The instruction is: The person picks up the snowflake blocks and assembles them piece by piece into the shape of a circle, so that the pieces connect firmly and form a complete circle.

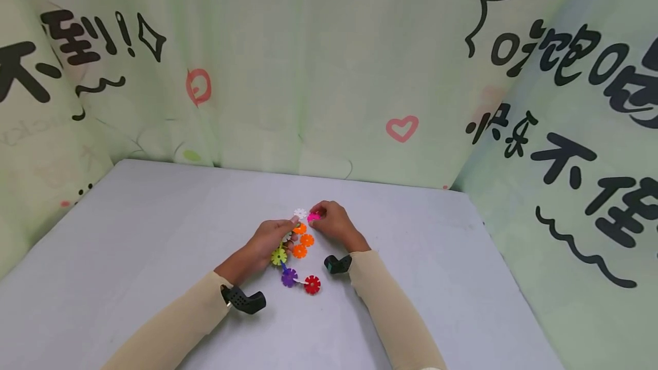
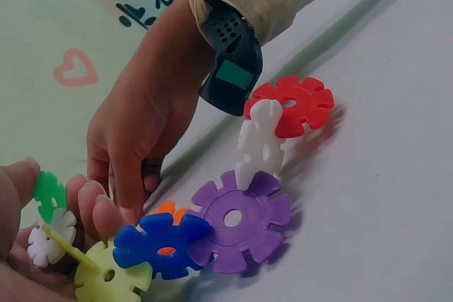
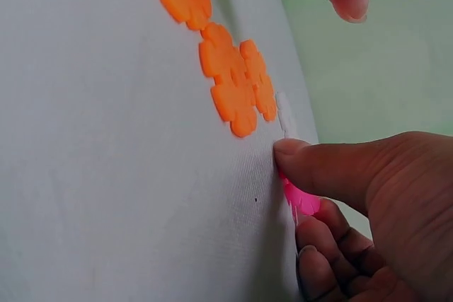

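A chain of notched, flower-shaped plastic discs hangs from my left hand point(image 1: 264, 238), whose thumb and fingers grip its upper end. In the left wrist view the chain runs from a green disc point(image 2: 47, 190) through white, yellow-green point(image 2: 134, 279) and blue point(image 2: 150, 240) discs to a purple disc point(image 2: 258, 211), another white disc and a red disc point(image 2: 311, 107). To the right, my right hand point(image 1: 336, 226) pinches a pink disc point(image 3: 303, 201) at the table surface. Beside the pink disc lies a white disc point(image 1: 300, 213), partly hidden by fingers in the right wrist view.
Several loose orange discs point(image 1: 307, 240) lie on the white-covered table point(image 1: 437, 278) between the hands. A printed curtain point(image 1: 329, 73) stands behind the table and along its sides. Each wrist wears a dark camera mount, such as the left one point(image 1: 247, 301).
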Available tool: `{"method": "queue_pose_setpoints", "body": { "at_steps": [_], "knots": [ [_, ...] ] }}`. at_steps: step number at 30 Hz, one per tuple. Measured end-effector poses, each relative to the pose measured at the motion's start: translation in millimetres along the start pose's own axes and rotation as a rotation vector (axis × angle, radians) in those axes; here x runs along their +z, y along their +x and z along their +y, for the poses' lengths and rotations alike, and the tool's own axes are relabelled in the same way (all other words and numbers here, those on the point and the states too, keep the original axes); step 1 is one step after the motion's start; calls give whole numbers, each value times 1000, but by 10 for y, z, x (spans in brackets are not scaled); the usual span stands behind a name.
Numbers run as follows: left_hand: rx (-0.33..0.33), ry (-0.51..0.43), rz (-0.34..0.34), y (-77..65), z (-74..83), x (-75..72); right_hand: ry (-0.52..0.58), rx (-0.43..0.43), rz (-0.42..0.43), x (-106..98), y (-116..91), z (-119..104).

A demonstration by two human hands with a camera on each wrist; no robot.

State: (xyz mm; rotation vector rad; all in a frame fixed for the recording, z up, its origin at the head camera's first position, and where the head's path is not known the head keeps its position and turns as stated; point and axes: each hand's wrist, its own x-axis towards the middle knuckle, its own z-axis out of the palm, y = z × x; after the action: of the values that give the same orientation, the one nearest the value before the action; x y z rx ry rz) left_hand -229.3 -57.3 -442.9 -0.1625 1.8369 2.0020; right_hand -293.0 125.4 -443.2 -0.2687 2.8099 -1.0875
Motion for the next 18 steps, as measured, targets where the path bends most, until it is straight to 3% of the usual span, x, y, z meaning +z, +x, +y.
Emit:
{"method": "queue_pose_setpoints", "body": {
  "at_steps": [11,18],
  "knots": [
    [5,20,4,-2,7,25,45,-11,52,-71,-76,59],
    [-9,40,23,0,19,29,102,-11,43,-104,-104,107]
  ]
}}
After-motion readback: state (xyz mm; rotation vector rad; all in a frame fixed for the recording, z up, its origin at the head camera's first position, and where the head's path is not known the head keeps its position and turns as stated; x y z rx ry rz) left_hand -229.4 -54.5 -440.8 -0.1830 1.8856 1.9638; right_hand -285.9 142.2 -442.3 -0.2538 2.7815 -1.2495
